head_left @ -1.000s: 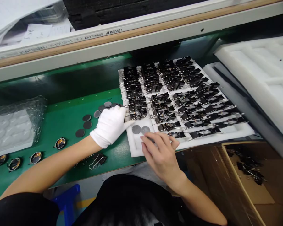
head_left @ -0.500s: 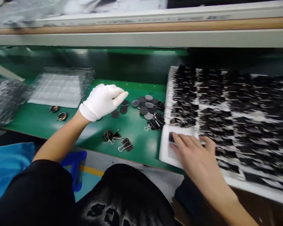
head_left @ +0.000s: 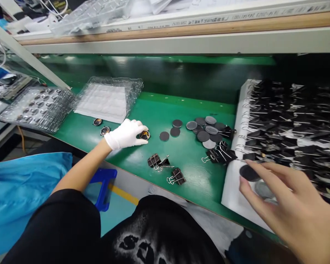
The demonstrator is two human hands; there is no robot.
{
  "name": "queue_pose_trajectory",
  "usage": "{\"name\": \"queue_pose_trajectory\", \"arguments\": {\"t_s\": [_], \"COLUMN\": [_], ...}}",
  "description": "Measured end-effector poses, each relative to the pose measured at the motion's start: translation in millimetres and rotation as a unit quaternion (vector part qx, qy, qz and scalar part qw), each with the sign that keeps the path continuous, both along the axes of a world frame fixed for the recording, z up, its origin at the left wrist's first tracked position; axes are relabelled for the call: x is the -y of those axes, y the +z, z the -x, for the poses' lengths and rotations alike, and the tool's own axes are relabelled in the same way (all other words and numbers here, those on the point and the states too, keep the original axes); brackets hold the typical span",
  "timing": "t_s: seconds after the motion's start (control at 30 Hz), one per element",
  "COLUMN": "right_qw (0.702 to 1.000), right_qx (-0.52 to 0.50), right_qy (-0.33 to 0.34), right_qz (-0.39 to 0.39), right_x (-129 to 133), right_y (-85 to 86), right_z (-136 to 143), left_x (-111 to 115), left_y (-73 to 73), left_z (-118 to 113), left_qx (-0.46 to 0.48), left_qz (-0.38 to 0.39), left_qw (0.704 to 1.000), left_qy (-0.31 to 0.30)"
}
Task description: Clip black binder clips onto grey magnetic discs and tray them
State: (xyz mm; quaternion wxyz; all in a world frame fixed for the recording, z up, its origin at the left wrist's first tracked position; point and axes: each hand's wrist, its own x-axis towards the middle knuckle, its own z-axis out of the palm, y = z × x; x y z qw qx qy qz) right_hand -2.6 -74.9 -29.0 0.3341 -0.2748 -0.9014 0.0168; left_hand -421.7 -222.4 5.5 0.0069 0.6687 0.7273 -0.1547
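Round metal part (head_left: 144,135): lies on the green surface (head_left: 165,110), left of the grey discs, touched at its left edge by the fingertips of the gloved hand.
Left hand (head_left: 125,134): wears a white glove, rests on the surface with fingers curled loosely round the part; whether it grips the part cannot be told.
Right hand (head_left: 291,205): bare, fingers spread and slack, grasping nothing; its fingertips hover at a dark disc (head_left: 249,172) on the near corner of the white foam tray (head_left: 232,190), right of the grey discs.
Grey discs (head_left: 203,130): a loose cluster on the surface, some overlapping, just left of the foam tray.
Binder clips in tray (head_left: 286,117): black, packed in rows across the foam tray.
Loose binder clips (head_left: 165,167): a few on the surface, nearer the person than the grey discs; another bunch (head_left: 220,154) touches the tray's edge.
Two more metal parts (head_left: 101,125): on the surface, left of the gloved hand.
Clear blister trays (head_left: 107,97): stacked far left of the discs; another (head_left: 38,106) further left holds small parts.
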Motion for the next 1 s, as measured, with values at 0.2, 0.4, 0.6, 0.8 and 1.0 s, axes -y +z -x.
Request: {"name": "queue_pose_trajectory", "arguments": {"t_s": [0.2, 0.4, 0.6, 0.8, 1.0], "right_qw": [0.952, 0.931, 0.952, 0.899, 0.749], "right_qx": [-0.128, -0.21, -0.194, -0.226, -0.272], "right_qy": [0.125, 0.112, 0.13, 0.098, 0.088], "right_qz": [0.246, 0.277, 0.197, 0.361, 0.598], "right_x": [25, 21, 11, 10, -1], "right_y": [15.0, 30.1, 43.5, 39.1, 33.4], "right_z": [51, 88, 83, 81, 89], "left_x": [-34, -70, -98, -103, -104], "left_y": [29.0, 63.2, 65.1, 50.5, 59.8], "left_z": [-17, -89, -132, -141, -131], "left_qx": [0.019, 0.072, 0.158, 0.136, 0.102], "left_qz": [-0.006, -0.089, -0.101, -0.137, -0.109], "left_qw": [0.997, 0.975, 0.958, 0.957, 0.942], "left_qy": [-0.069, -0.188, -0.218, -0.217, -0.302]}}
